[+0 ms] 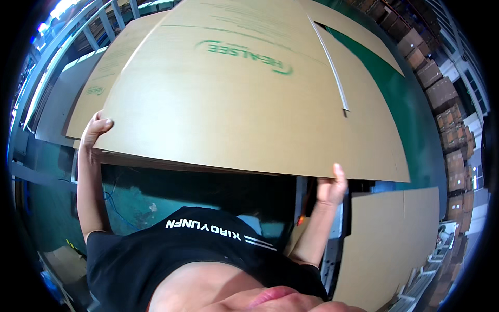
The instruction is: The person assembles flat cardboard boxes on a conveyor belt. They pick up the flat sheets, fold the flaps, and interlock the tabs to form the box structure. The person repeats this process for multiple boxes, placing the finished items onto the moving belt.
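A large flat sheet of brown cardboard (223, 119) with green print spans the middle of the head view. My left hand (96, 129) grips its near left corner, thumb on top and fingers hidden beneath. At the near edge toward the right, my right hand (332, 188) holds the same sheet, also thumb up with the fingers underneath. A narrow slot (332, 65) runs through the board's right part. Another printed cardboard sheet (92, 104) shows at the left, partly covered by the large one.
A plain cardboard sheet (392, 239) lies at the lower right, close to my right arm. Stacked cardboard boxes (442, 93) line the far right side. Metal railings (57, 52) stand at the upper left. A green surface (384, 83) shows beyond the board's right edge.
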A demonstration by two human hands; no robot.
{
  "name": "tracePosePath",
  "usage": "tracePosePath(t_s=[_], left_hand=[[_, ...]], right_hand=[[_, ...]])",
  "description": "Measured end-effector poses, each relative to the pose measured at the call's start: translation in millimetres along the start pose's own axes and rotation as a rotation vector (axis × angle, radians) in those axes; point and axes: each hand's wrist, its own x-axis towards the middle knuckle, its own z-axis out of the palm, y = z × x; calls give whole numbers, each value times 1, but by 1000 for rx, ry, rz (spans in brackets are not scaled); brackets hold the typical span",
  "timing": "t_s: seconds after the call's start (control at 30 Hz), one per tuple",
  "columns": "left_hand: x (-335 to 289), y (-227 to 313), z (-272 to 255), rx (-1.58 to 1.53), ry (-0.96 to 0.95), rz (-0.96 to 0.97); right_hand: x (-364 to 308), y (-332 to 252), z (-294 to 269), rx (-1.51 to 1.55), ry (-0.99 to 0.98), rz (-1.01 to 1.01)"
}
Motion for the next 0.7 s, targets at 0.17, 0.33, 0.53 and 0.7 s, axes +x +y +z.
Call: tracePosePath(t_s=[0.17,0.33,0.53,0.7], left_hand=[[1,31,-255,292,-20,-69],[12,7,-477,1605,599,33],[3,-91,-113,1029,-517,194],[8,-138,-71,1302,-498,672]], right_hand=[[-114,153,135,52,-210,206],[-194,304,218,3,-674,639],[-185,390,214,-687,-1135,890],[-122,313,127,-586,-759,1050]])
